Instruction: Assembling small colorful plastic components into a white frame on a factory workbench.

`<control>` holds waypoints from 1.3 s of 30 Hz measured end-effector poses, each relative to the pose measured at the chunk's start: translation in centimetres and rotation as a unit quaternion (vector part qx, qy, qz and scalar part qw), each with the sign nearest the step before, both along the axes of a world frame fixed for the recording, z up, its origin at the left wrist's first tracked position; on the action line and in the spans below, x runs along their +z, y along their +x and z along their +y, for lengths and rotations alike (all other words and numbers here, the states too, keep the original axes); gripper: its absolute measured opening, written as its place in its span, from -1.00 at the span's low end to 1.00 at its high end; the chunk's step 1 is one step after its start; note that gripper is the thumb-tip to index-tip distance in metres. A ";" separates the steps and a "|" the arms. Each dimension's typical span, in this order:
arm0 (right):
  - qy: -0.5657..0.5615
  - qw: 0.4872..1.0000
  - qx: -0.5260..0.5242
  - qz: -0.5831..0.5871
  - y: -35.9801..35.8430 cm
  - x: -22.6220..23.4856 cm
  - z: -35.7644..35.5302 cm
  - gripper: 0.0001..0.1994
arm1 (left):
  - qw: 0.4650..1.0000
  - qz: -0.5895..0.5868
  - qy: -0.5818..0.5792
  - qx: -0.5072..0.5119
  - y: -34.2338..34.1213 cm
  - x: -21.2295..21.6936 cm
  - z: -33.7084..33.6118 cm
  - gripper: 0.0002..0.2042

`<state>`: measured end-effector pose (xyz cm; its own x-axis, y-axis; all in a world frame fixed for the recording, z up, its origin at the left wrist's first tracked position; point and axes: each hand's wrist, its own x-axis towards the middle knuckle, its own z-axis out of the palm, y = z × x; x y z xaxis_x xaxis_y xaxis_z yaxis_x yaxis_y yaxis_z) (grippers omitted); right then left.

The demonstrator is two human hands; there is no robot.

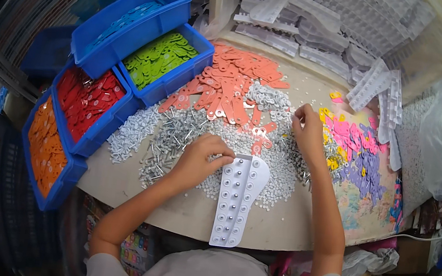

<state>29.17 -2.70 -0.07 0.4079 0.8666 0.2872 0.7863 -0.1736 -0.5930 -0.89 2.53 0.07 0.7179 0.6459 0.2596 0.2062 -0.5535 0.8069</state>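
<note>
Resting at the top corner of a white moulded tray [238,196] that overhangs the table's [189,212] near edge, the left hand [201,158] curls its fingers loosely. Beyond it, the right hand [307,128] pinches narrowly into small white washers [270,102], its catch hidden.

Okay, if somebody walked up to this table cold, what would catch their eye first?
Probably the four blue plastic bins on the left, holding orange, red, green and blue flat pieces, and the salmon-pink strips heaped at centre. Nearer, the left hand rests on a white blister tray, while the right hand picks among small metal parts.
</note>
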 end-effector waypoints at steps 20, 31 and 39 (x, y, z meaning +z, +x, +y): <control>-0.032 0.984 0.111 0.135 -10.9 -1.1 -9.3 -0.91 | 0.991 0.036 -0.100 0.086 0.1 -1.1 -4.1 -0.90; 0.067 0.988 0.110 -0.090 -11.9 -2.3 -9.9 -0.86 | 0.996 0.040 0.082 0.025 0.3 -2.0 -1.5 -0.91; 0.075 0.985 0.121 -0.095 -11.8 -2.3 -10.1 -0.86 | 0.977 0.059 0.180 0.096 7.5 -1.4 9.8 -0.83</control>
<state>17.37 -12.76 -2.36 0.1208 0.8741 0.4705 0.8933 0.1110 -0.4356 6.58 12.31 -1.35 0.6316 0.6533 0.4174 0.4138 -0.7394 0.5311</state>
